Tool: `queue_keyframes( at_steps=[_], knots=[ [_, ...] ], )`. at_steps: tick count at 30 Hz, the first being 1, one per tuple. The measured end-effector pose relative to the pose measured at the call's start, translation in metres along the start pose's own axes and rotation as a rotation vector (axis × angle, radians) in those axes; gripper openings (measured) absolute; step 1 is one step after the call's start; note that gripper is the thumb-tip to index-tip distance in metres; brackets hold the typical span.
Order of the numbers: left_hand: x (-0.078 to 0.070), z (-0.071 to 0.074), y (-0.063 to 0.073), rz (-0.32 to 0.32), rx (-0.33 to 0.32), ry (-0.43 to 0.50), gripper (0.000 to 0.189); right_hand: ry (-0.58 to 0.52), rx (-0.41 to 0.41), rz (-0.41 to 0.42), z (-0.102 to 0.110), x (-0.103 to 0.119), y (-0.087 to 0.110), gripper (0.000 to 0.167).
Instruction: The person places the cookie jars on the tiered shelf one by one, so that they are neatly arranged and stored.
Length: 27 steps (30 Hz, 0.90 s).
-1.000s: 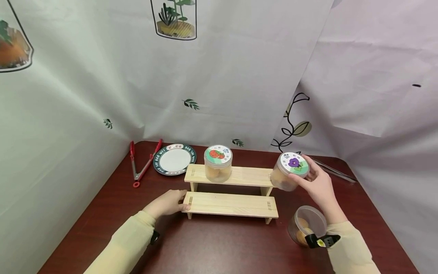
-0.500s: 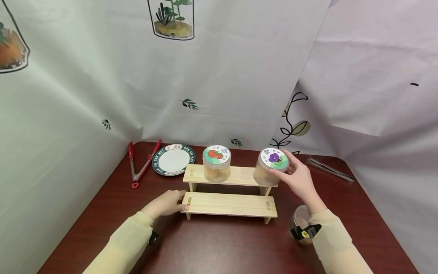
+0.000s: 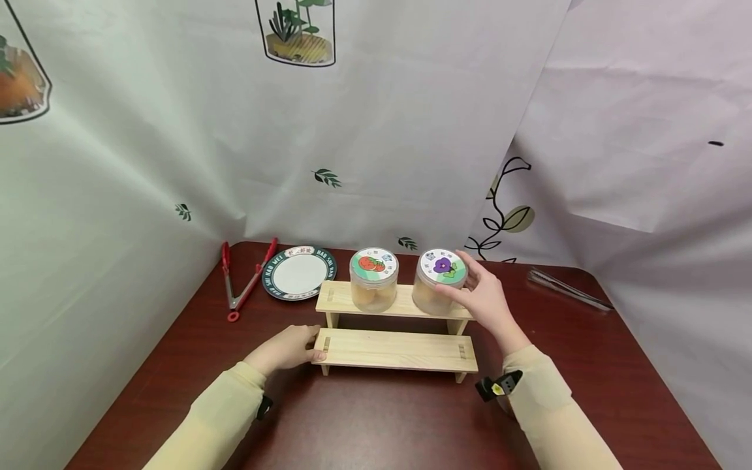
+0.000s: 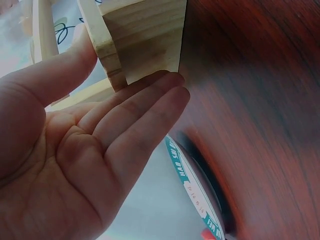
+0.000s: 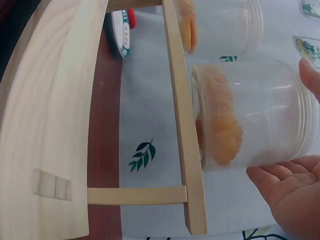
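In the head view, a two-step wooden shelf (image 3: pixel 395 349) stands mid-table. My right hand (image 3: pixel 484 301) holds a clear jar (image 3: pixel 431 297) with a purple-flower lid by its rim, thumb in front, at the upper step's right part. Pale orange-brown pieces (image 5: pixel 222 122) lie at its bottom in the right wrist view; whether its base bears fully on the board is hard to tell. A similar jar (image 3: pixel 375 294) with a red-fruit lid stands to its left. At the lower step's left end rests my left hand (image 3: pixel 288 347). Its fingers (image 4: pixel 142 117) lie straight along the wooden side, thumb against the board's edge.
A green-rimmed plate (image 3: pixel 299 273) and red-handled tongs (image 3: pixel 237 297) lie at the back left. Metal tongs (image 3: pixel 568 288) lie at the back right. The right sleeve (image 3: pixel 543 391) nearly hides another jar. White printed cloth (image 3: pixel 376 143) hangs around the table.
My right hand has carried the purple-flower jar leftward, from beside the shelf's right end to near the red-fruit jar. The left hand has kept its place.
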<state>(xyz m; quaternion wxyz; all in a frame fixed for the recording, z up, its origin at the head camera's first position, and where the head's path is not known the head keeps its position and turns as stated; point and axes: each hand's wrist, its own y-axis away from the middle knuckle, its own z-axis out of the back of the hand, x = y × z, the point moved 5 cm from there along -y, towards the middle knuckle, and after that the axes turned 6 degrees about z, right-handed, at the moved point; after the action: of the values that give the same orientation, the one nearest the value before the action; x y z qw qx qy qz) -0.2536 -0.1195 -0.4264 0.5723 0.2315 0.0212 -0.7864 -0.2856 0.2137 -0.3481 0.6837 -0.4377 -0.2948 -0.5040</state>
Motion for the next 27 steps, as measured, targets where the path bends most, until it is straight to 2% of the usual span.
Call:
queue_keyframes(
  at_steps=[11, 27],
  knots=[
    [0.0008, -0.0012, 0.0005, 0.001, -0.004, -0.002, 0.057, 0.011, 0.012, -0.018, -0.0010, -0.0060, -0.0008, 0.086],
    [0.0029, -0.0019, 0.0001, 0.009, 0.000, 0.001, 0.059, 0.034, 0.047, -0.009, -0.0015, -0.0029, -0.0006, 0.086]
  ],
)
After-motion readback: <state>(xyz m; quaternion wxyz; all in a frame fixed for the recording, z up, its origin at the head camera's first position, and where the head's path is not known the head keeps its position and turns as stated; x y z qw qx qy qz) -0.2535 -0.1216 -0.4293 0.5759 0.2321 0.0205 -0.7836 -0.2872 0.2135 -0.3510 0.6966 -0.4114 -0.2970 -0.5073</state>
